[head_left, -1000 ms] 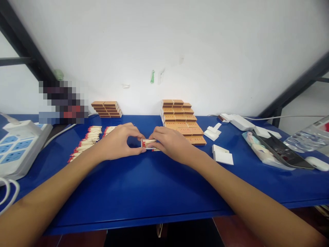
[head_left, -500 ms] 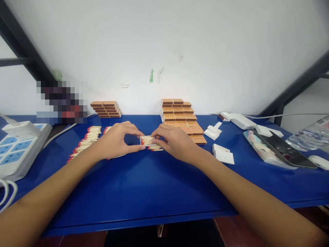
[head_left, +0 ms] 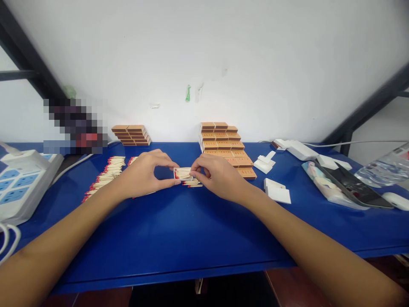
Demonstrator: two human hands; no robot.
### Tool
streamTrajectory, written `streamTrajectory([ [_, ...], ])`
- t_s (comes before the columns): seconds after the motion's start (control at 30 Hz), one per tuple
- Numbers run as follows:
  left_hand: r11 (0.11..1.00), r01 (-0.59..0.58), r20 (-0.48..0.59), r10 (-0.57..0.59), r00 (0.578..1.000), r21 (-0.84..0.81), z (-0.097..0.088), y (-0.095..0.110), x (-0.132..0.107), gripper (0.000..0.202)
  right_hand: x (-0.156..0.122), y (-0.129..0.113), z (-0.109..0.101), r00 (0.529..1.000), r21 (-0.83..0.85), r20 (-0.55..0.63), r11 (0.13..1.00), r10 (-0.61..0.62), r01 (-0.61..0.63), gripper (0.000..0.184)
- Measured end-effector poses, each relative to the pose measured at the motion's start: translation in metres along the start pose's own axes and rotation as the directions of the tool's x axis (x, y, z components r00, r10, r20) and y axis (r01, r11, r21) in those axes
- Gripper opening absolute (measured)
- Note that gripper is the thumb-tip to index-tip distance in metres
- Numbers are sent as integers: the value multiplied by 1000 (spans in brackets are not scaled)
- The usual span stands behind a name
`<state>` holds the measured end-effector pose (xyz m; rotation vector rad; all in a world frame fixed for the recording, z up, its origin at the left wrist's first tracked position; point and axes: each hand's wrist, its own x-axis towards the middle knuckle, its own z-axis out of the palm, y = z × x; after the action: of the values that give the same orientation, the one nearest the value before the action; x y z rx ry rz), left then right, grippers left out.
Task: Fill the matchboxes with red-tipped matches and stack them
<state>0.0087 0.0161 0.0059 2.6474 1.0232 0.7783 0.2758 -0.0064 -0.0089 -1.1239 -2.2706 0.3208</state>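
Note:
My left hand [head_left: 143, 174] grips the left end of a small white matchbox tray [head_left: 174, 175], thumb at the near side and fingers at the far side. Red-tipped matches [head_left: 183, 173] fill the tray, their heads to the left. At its right end, my right hand [head_left: 217, 174] has thumb and forefinger pinched on the pale ends of matches; the fingers hide the tip of the pinch. More loose matches [head_left: 193, 183] lie on the blue table just in front of the tray. Beyond my left forearm spreads a long row of matches [head_left: 107, 177], with another pile [head_left: 132, 160] partly behind the hand.
Brown matchboxes stand stacked at the back left [head_left: 131, 135] and in a stepped pile [head_left: 222, 145] behind my right hand. White card pieces [head_left: 276, 191] lie to the right, before a phone [head_left: 354, 183] and a clear bottle [head_left: 383, 168]. A power strip [head_left: 28, 187] sits far left.
My right fingers have shifted slightly right and curled more tightly, so more of the matches in the tray shows. My left hand keeps its hold on the tray.

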Motion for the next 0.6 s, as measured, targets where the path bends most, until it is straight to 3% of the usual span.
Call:
streamTrajectory([
  [0.2,1000,23,10,-23,1000,-21,0,-1,1,36,-1,-3,-2,999,5,-32,1000,-4,4,17],
  [0.6,998,-22,-3,22,1000,-56,1,5,0,35,-1,-4,2,998,82,-62,997,-5,10,10],
])
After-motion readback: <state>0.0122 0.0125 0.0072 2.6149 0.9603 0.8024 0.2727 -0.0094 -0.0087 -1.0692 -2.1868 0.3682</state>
